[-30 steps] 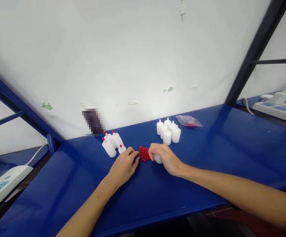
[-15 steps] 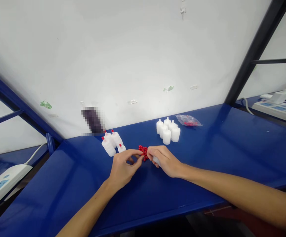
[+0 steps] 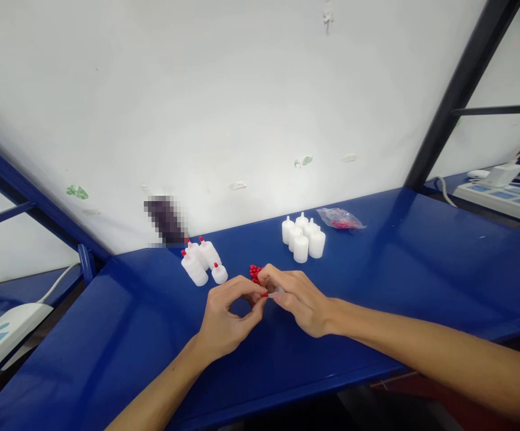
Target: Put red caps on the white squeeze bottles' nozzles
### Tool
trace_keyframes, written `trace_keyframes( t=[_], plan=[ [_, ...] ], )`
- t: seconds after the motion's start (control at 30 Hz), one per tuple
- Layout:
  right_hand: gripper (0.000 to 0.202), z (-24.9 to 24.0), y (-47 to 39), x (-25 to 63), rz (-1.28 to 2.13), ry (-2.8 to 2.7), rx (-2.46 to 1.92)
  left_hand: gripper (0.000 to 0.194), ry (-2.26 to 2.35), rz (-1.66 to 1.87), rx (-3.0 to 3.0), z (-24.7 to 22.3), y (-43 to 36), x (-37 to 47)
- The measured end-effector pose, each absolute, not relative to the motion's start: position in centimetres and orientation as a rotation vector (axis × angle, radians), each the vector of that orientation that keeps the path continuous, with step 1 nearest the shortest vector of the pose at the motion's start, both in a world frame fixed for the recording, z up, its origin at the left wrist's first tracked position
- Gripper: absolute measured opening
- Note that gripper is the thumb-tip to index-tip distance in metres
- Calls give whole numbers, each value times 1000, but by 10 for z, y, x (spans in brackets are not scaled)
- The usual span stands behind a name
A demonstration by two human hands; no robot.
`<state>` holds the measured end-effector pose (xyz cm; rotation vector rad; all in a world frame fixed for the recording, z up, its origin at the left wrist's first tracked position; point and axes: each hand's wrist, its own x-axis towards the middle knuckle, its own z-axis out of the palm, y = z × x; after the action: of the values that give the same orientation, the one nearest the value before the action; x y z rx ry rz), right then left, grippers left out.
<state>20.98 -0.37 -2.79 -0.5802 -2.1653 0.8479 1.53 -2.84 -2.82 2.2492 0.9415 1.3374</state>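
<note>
Between thumb and forefinger, my left hand (image 3: 230,314) pinches a small red cap (image 3: 264,294). My right hand (image 3: 302,299) is closed round a white squeeze bottle, mostly hidden by the fingers. Its pale nozzle (image 3: 272,294) points left and meets the red cap; how far the cap sits over it I cannot tell. Just behind the fingers lies a pile of loose red caps (image 3: 255,273), partly covered by my right hand. To the left stand several white bottles with red caps (image 3: 195,267), one shorter bottle (image 3: 219,275) among them.
Several white bottles with bare nozzles (image 3: 301,245) stand at the back, right of centre. Beside them lies a clear plastic bag (image 3: 341,219) with red pieces inside. The blue table (image 3: 376,257) meets a white wall. Power strips (image 3: 6,335) sit beyond the frame posts.
My left hand has come away from the pile with a red cap. My right hand has tilted the bottle so its nozzle meets the cap, slightly nearer to me.
</note>
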Motion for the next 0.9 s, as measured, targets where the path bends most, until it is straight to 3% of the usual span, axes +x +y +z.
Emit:
trace_keyframes(
  t=[0.4, 0.57, 0.9],
  plan=[
    [15, -28, -3, 208, 683, -2277, -565, 14, 911, 1217, 2244, -29, -29, 17],
    [7, -28, -4, 207, 731, -2280, -577, 16, 914, 1183, 2197, -31, -29, 18],
    [12, -32, -8, 202, 855, -2193, -571, 12, 950, 1127, 2210, -29, -29, 21]
  ],
)
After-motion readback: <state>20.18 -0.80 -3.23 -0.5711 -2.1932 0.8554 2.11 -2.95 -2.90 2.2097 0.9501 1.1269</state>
